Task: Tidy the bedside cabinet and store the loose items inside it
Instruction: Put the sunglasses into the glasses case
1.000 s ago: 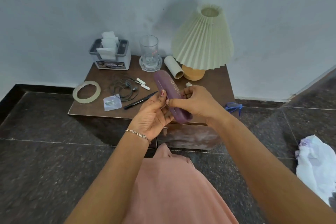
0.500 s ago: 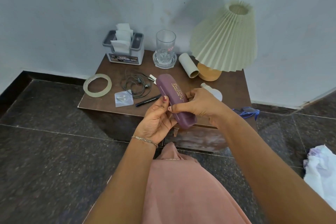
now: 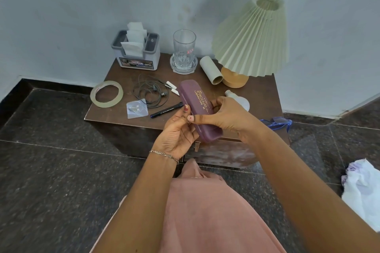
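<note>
One smooth, oblong, hard-shelled purple case (image 3: 194, 98)

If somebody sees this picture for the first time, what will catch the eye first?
First, the purple glasses case in the middle, held by the left hand and the right hand above the front edge of the cabinet. Next, the lamp with its big pleated shade at the back right corner, and the small clutter on the left half: a tape ring, earphones and a pen.

place: bedroom | cues: bedside cabinet (image 3: 123, 77), pleated lamp (image 3: 251, 41), tissue box (image 3: 135, 51)
</note>
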A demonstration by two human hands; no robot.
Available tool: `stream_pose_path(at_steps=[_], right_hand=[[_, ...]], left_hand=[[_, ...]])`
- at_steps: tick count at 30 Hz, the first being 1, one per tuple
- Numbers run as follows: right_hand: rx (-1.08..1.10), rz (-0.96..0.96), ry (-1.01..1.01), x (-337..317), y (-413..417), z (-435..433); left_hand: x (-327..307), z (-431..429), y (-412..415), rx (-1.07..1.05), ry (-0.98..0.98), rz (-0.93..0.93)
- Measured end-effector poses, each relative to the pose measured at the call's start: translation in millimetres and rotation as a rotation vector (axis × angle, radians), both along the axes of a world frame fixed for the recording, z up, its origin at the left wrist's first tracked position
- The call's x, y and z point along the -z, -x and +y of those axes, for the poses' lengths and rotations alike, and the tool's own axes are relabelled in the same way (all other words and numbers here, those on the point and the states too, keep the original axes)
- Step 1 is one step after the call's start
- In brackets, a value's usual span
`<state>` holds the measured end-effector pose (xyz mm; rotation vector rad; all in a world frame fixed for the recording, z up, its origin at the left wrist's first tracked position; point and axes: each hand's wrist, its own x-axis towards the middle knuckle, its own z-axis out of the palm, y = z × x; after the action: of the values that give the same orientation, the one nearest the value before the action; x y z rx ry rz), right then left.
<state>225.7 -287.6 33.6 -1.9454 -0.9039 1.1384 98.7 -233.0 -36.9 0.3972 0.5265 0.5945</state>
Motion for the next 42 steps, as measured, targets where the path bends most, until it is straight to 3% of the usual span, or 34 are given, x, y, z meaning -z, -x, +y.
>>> stream_pose_path(at_steps=[11, 16, 22, 30, 35, 42], right_hand=[[0.132, 0.150, -0.311, 29, 11, -25], [0.044, 0.222, -0.373, 36, 21, -28], [0.228, 0.445, -0.409, 35, 18, -26], [0.209, 0.333, -0.429, 46, 20, -24], [0.422, 0.332, -0.391, 51, 10, -25], [0.527, 0.206, -0.261, 69, 3, -24]], left_hand=[[-3, 9, -7, -0.048, -0.087, 0.158], [-8, 7, -17, -0.014, -0.350, 0.388], [-9, 6, -21, -0.042, -0.491, 0.450], [-16, 5, -20, -0.052, -0.610, 0.556], [-16, 13, -14, -0.157, -0.521, 0.650], [-1, 15, -18, -0.215, -0.460, 0.770]])
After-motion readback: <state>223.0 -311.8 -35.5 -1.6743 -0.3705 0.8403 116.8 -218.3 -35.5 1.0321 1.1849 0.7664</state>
